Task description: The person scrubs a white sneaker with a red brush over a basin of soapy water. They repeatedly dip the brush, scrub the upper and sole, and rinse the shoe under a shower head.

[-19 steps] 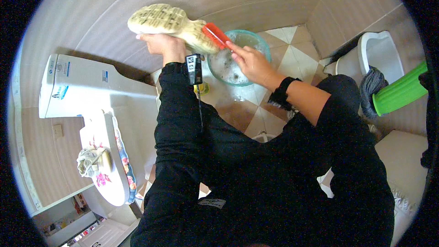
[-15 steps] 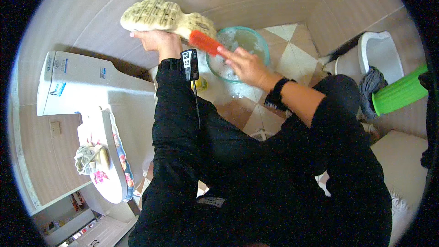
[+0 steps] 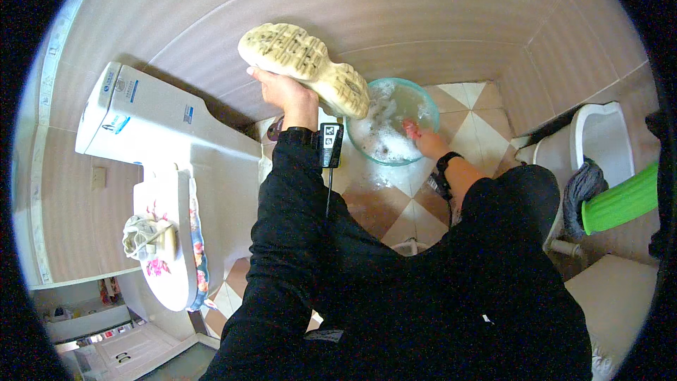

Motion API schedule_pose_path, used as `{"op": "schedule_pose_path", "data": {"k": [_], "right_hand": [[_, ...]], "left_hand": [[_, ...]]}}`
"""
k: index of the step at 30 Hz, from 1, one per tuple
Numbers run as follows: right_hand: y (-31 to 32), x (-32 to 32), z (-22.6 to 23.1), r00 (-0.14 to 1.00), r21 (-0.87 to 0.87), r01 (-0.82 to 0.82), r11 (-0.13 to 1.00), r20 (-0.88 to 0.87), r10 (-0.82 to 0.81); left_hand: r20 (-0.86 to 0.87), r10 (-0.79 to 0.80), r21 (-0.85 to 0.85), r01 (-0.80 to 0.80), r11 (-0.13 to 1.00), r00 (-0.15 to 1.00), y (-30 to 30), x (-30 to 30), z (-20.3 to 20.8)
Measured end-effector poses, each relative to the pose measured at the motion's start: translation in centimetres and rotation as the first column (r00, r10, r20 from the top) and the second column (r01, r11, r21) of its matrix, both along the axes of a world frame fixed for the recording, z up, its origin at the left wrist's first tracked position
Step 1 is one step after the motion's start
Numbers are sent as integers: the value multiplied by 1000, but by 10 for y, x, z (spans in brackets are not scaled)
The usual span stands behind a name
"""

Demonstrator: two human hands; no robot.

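A sneaker (image 3: 303,60), its worn, yellowish sole turned up toward me, is gripped from below at its edge by my left hand (image 3: 283,93). It is held in the air, one end near the left rim of a round, pale green basin (image 3: 436,114). Inside that basin lies cloudy water with white suds. My right hand (image 3: 428,141) reaches over the basin's right side, down at the suds, its fingers closed round an orange-red scrubbing brush (image 3: 410,128). Only a small part of the brush shows.
On the left stands a white toilet (image 3: 159,116); a second, light grey sneaker (image 3: 147,238) rests on its flower-patterned lid (image 3: 173,286). To the right are a white bucket (image 3: 606,141), a grey mop head (image 3: 582,194) and a ribbed green cylinder (image 3: 620,200). A tiled wall (image 3: 416,14) rises behind the basin.
My right hand has taken the brush off the sneaker's sole and down into the basin. The left hand still holds the sneaker, and the whole view has shifted.
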State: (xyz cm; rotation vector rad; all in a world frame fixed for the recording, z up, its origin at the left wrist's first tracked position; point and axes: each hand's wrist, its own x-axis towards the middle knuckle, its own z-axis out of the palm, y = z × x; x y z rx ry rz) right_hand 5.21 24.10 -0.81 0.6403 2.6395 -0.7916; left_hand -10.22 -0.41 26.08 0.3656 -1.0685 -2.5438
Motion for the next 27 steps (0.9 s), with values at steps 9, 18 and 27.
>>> {"op": "schedule_pose_path", "data": {"k": [9, 18, 27], "right_hand": [[-59, -22, 144, 794, -540, -74, 838, -540, -277], [-105, -49, 266, 594, -366, -304, 880, -795, -125], [-91, -27, 258, 648, -359, -271, 893, -754, -106]], "left_hand": [[22, 76, -232, -69, 970, 997, 14, -12, -27], [68, 14, -434, 17, 901, 998, 44, 19, -34], [-23, -39, -414, 26, 910, 999, 56, 28, -34]]}}
